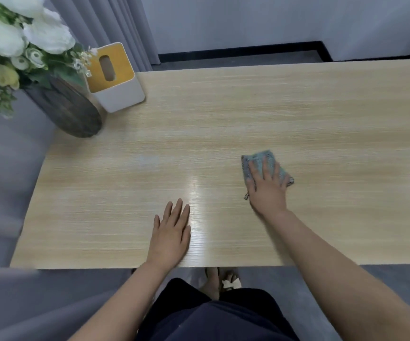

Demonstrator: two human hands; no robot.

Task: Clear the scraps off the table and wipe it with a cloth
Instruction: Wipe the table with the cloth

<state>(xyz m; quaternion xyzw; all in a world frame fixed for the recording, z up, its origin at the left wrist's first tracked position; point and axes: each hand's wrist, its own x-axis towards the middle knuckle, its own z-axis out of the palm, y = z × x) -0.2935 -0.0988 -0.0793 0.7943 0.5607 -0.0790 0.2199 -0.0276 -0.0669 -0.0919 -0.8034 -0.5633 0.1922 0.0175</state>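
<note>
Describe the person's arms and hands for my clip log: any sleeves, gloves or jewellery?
Both forearms are bare up to the frame's edge, with no sleeves in view. The left hand and the right hand wear no gloves, and no rings, watch or bracelet show on the fingers or wrists. Dark clothing shows below, on the body.

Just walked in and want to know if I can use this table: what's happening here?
A person is wiping the wooden table. The right hand presses a blue-grey cloth flat on the top, while the left hand rests open near the front edge. No scraps show on the surface. A tissue box and a flower vase stand at the far left corner.
</note>
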